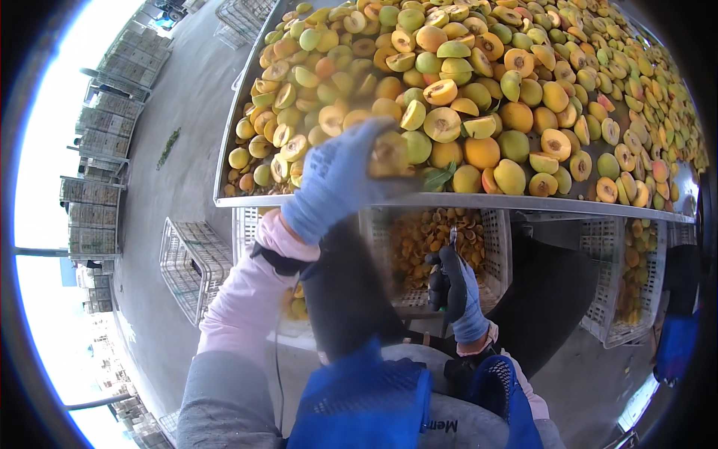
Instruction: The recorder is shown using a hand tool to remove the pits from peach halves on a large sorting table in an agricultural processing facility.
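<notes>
Halved and whole yellow peaches (481, 153) cover a metal-edged table (464, 200) before me. My left hand (336, 176), in a blue glove, is over the table's near edge. Its fingers curl around a peach half (390, 154), both smeared by motion. Lower down, in front of the table, my right hand (452, 288) wears a blue glove with a black palm. It is closed on a slim hand tool (452, 236) whose metal tip points up; the rest is hidden in the grip. Behind this hand stands a plastic crate (497, 251) holding peach pieces.
A second crate (602, 280) with peaches stands under the table at right. An empty-looking crate (196, 266) sits on the floor at left, and stacked crates (97, 183) line the far left. My knees lie below the table edge. Another person's blue clothing (677, 348) shows at far right.
</notes>
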The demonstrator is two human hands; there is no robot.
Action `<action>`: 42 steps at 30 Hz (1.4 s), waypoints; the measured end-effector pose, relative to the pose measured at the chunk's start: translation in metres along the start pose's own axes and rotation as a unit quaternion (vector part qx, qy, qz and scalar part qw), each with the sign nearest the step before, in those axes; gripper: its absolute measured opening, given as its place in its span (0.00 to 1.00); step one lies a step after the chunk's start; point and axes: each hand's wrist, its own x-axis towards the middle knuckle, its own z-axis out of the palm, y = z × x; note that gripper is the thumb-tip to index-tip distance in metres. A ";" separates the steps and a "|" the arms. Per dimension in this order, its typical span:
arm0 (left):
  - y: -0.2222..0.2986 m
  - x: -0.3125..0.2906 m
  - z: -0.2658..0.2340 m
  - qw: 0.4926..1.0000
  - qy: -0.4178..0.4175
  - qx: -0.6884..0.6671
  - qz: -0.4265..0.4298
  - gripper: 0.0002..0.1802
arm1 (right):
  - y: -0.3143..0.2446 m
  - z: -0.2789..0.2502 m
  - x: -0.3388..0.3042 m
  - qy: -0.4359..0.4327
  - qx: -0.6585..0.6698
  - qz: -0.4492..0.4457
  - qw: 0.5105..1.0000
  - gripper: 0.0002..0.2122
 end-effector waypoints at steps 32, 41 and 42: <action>0.087 -0.126 0.103 0.839 0.192 -0.438 -0.260 0.16 | 0.004 0.021 -0.050 0.001 -0.402 -0.309 0.862 0.07; 0.078 -0.131 0.105 0.833 0.109 -0.475 -0.261 0.15 | 0.037 -0.002 -0.041 -0.093 -0.296 -0.327 0.893 0.16; 0.072 -0.133 0.104 0.828 0.083 -0.493 -0.254 0.14 | 0.044 -0.004 -0.038 -0.112 -0.223 -0.263 0.932 0.17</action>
